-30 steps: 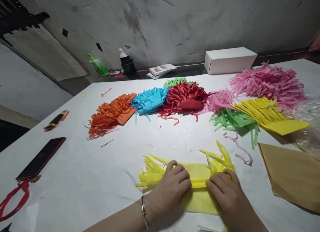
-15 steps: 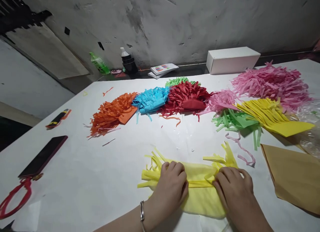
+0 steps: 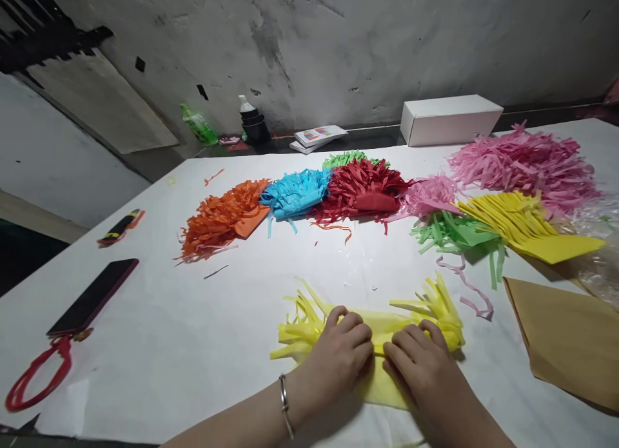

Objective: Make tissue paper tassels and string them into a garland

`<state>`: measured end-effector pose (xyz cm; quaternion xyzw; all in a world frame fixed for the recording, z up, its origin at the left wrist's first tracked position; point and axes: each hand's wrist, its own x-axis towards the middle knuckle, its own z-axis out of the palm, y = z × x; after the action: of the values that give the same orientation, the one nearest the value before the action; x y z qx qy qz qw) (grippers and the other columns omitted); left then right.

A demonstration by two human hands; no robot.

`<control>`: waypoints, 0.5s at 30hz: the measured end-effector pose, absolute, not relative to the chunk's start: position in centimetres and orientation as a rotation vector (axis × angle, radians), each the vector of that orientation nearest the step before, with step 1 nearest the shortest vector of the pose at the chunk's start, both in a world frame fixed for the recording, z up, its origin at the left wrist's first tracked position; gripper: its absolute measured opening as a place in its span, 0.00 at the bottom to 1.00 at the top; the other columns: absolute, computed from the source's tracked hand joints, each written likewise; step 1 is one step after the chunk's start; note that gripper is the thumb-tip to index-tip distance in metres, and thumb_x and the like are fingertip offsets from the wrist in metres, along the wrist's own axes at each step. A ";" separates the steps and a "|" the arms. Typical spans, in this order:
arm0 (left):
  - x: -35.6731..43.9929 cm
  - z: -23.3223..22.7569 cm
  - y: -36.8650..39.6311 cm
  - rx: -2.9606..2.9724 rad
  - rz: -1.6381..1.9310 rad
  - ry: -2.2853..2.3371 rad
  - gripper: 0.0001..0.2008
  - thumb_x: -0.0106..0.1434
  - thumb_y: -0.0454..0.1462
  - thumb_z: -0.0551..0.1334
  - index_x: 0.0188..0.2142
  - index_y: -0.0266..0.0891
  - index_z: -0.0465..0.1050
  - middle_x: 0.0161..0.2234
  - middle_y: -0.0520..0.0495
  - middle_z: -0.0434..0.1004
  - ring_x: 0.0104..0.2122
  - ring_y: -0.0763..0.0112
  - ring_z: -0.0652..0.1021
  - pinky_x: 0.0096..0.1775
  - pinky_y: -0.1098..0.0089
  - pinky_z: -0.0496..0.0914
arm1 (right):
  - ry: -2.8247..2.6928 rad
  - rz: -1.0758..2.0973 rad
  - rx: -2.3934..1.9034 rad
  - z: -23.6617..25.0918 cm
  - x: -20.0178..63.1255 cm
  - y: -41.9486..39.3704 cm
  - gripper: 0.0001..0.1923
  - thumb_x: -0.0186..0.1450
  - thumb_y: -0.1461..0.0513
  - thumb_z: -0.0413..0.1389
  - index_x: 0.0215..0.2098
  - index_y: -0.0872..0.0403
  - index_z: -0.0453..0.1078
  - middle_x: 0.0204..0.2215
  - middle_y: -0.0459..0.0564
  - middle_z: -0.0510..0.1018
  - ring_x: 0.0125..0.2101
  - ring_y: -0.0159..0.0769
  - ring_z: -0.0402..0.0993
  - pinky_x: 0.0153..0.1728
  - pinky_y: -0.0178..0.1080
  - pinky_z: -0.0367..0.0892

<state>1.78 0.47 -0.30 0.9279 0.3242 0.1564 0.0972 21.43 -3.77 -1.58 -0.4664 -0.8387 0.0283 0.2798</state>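
Observation:
A yellow tissue paper sheet [image 3: 384,391] with fringed ends lies on the table in front of me, a rolled band running across its middle. My left hand [image 3: 341,348] is closed on this band from the left, fingertips curled under and hidden. Close beside it, my right hand [image 3: 420,358] grips the same band, thumb and fingers pressed on the paper. Fringe strips [image 3: 302,325] stick out left of my left hand, and another fringed bunch [image 3: 440,312] stands beyond my right hand.
Fringed paper bundles in orange [image 3: 225,219], blue [image 3: 296,193], red [image 3: 367,190], pink [image 3: 525,164], green [image 3: 459,231] and yellow [image 3: 532,229] lie across the back. Brown paper [image 3: 570,341] is at right, a phone [image 3: 94,296] at left. A white box [image 3: 449,120] stands by the wall.
My right hand has moved left along the yellow band, nearer to my left hand, uncovering the right fringe. Less of the sheet shows below the hands. The view has shifted slightly.

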 end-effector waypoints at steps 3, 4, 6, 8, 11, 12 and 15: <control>1.7 -0.6 0.6 2.611 0.479 0.989 0.07 0.65 0.31 0.63 0.29 0.40 0.71 0.34 0.51 0.76 0.37 0.67 0.70 0.45 0.61 0.61 | -2.283 0.035 -1.202 -1.9 20.6 -3.6 0.15 0.67 0.73 0.45 0.29 0.52 0.65 0.26 0.46 0.69 0.30 0.37 0.64 0.48 0.45 0.54; 1.7 -0.6 0.6 2.575 0.487 0.994 0.07 0.66 0.32 0.62 0.30 0.40 0.71 0.35 0.51 0.76 0.37 0.67 0.70 0.44 0.61 0.61 | -2.286 0.027 -1.195 -2.0 20.6 -3.6 0.15 0.66 0.74 0.44 0.29 0.52 0.65 0.26 0.46 0.69 0.30 0.37 0.64 0.48 0.45 0.54; 1.4 -0.5 0.5 2.526 0.500 1.010 0.07 0.68 0.32 0.61 0.31 0.40 0.72 0.35 0.50 0.76 0.37 0.66 0.70 0.44 0.61 0.61 | -2.284 0.060 -1.220 -2.2 21.1 -3.7 0.14 0.65 0.74 0.44 0.32 0.52 0.67 0.28 0.47 0.71 0.32 0.38 0.65 0.49 0.46 0.54; 1.3 -0.4 0.4 2.483 0.500 1.040 0.08 0.69 0.33 0.60 0.32 0.40 0.73 0.35 0.50 0.76 0.38 0.65 0.70 0.44 0.61 0.61 | -2.245 0.127 -1.252 -2.5 22.4 -3.9 0.15 0.67 0.73 0.44 0.35 0.52 0.69 0.31 0.48 0.73 0.35 0.39 0.67 0.51 0.47 0.54; 1.3 0.0 0.4 2.437 0.475 1.100 0.08 0.69 0.33 0.59 0.32 0.40 0.73 0.36 0.48 0.75 0.39 0.64 0.70 0.45 0.59 0.61 | -2.137 0.229 -1.276 -3.0 24.7 -4.3 0.15 0.71 0.70 0.44 0.39 0.51 0.70 0.35 0.47 0.75 0.39 0.38 0.69 0.54 0.48 0.53; 1.4 0.2 0.5 2.427 0.463 1.118 0.08 0.69 0.33 0.58 0.32 0.40 0.72 0.36 0.48 0.75 0.39 0.64 0.70 0.44 0.59 0.61 | -2.122 0.243 -1.274 -3.1 25.3 -4.4 0.14 0.72 0.70 0.45 0.40 0.51 0.70 0.36 0.47 0.76 0.40 0.38 0.69 0.56 0.49 0.53; 1.8 0.6 0.6 2.414 0.426 1.176 0.09 0.68 0.32 0.58 0.30 0.40 0.70 0.35 0.48 0.73 0.38 0.64 0.70 0.44 0.59 0.62 | -2.107 0.233 -1.315 -3.2 25.7 -4.6 0.13 0.71 0.70 0.46 0.40 0.51 0.70 0.38 0.48 0.76 0.42 0.38 0.71 0.58 0.51 0.51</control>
<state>1.82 0.65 0.63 0.8681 0.4229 0.1530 0.2099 25.74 -4.62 -3.19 -0.4997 -0.8009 0.0886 0.3179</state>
